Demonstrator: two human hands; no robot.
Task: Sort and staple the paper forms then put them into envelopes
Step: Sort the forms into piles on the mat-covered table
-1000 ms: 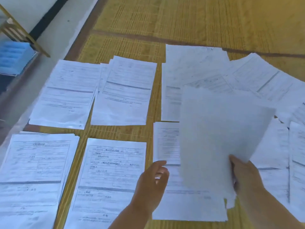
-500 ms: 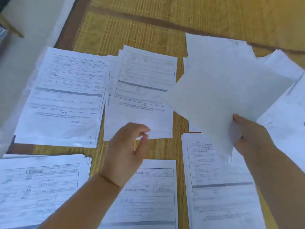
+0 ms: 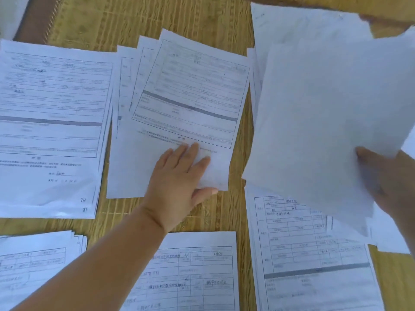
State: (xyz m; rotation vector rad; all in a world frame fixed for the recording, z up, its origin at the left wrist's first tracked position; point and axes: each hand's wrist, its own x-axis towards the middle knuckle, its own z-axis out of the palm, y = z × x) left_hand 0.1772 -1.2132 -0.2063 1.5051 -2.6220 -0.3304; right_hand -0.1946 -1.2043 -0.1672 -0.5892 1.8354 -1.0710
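Woven straw mat (image 3: pixel 179 16), ribbed weave, covered in flat rectangular stacks of printed paper. Far left: big form pile (image 3: pixel 51 122), ruled lines, grey bar across the middle. Lower left: fanned stack (image 3: pixel 38 261), edges stepped. Centre: loose middle pile (image 3: pixel 179 104), top sheets skewed and fanned. Left hand (image 3: pixel 179 178) lies flat on its lower blank part, fingers straight, thumb off the bottom edge, gripping nothing. Below it: a handwritten table form (image 3: pixel 195 272). Right: right hand (image 3: pixel 390 189) grasps a blank-backed sheaf (image 3: pixel 332 113), thumb on top, lifted tilted over a gridded form (image 3: pixel 310 265).
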